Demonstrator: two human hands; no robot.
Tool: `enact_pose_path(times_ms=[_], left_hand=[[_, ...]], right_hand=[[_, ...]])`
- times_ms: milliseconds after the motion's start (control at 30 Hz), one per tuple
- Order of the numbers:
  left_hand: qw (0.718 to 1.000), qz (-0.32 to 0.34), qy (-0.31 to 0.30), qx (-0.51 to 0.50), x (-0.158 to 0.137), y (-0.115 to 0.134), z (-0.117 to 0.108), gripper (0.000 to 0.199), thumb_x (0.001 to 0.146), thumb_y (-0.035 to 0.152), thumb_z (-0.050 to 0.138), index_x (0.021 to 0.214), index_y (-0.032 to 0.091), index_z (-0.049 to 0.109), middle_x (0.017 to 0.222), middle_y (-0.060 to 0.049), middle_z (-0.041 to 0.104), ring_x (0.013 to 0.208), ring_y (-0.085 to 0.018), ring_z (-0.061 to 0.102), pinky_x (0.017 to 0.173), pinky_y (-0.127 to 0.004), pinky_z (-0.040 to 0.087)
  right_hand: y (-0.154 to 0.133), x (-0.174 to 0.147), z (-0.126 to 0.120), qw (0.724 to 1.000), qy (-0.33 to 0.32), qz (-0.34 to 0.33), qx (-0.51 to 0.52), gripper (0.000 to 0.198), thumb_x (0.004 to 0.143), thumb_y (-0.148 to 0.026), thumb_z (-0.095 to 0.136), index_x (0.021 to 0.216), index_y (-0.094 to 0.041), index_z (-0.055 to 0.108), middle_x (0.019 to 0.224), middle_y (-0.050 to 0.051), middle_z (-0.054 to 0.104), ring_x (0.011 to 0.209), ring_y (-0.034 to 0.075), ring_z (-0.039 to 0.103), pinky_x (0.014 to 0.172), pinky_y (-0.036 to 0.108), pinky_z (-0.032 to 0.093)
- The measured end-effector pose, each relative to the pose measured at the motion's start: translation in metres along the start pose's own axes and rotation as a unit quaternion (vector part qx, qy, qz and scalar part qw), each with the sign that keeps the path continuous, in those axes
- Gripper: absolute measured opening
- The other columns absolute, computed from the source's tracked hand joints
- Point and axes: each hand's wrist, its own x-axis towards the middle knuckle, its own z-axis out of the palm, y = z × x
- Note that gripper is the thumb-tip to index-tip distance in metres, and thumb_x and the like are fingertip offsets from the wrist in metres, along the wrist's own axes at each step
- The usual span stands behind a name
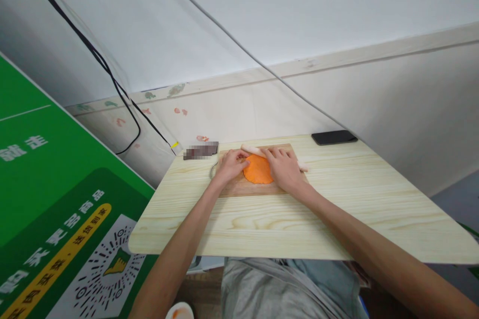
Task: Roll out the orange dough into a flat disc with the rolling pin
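A flat, roughly round sheet of orange dough lies on a wooden cutting board. Behind it a pale wooden rolling pin slants across the board, its right end showing past my wrist. My left hand is at the dough's left edge, fingers curled, thumb and fingertips closed on the rim. My right hand covers the middle of the rolling pin, its fingers bent over it, and hides the dough's right edge. How firmly it grips the pin is hidden.
The board rests on a light wood-grain table against a white wall. A black phone lies at the back right, a blurred-out dark item at the back left. A green sign stands left; a white bowl is below.
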Motion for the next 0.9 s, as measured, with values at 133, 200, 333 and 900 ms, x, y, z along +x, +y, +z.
enact_pose_path(times_ms=[133, 200, 333, 900], left_hand=[[1.000, 0.002, 0.013, 0.011, -0.002, 0.000, 0.001, 0.020, 0.084, 0.021, 0.078, 0.103, 0.026, 0.081, 0.110, -0.004, 0.080, 0.110, -0.024, 0.070, 0.106, -0.040, 0.055], [1.000, 0.005, 0.017, 0.015, -0.003, 0.000, 0.001, 0.019, 0.086, 0.020, 0.076, 0.104, 0.027, 0.081, 0.110, -0.004, 0.079, 0.111, -0.024, 0.070, 0.107, -0.040, 0.053], [0.999, -0.001, 0.033, 0.038, -0.006, 0.004, 0.004, 0.013, 0.092, 0.023, 0.072, 0.100, 0.029, 0.080, 0.111, -0.004, 0.078, 0.114, -0.025, 0.068, 0.108, -0.040, 0.050], [0.998, 0.009, 0.024, 0.053, -0.006, 0.008, 0.006, 0.009, 0.094, 0.024, 0.073, 0.103, 0.027, 0.075, 0.114, -0.005, 0.074, 0.117, -0.026, 0.066, 0.111, -0.042, 0.047]], right_hand=[[0.000, 0.000, -0.001, 1.000, -0.006, 0.003, -0.003, 0.053, 0.108, -0.013, 0.039, 0.158, -0.020, 0.056, 0.144, 0.017, 0.069, 0.125, 0.031, 0.061, 0.100, 0.042, 0.040], [0.000, 0.000, -0.001, 1.000, -0.007, -0.001, -0.004, 0.053, 0.109, -0.013, 0.039, 0.158, -0.020, 0.056, 0.142, 0.017, 0.070, 0.126, 0.031, 0.061, 0.101, 0.042, 0.040], [0.001, 0.001, 0.000, 1.000, -0.005, -0.001, -0.007, 0.053, 0.109, -0.013, 0.041, 0.159, -0.021, 0.054, 0.143, 0.017, 0.070, 0.125, 0.031, 0.062, 0.100, 0.041, 0.040], [0.001, 0.001, 0.000, 1.000, -0.007, -0.002, -0.002, 0.055, 0.108, -0.012, 0.040, 0.161, -0.021, 0.054, 0.145, 0.017, 0.069, 0.126, 0.031, 0.062, 0.100, 0.043, 0.041]])
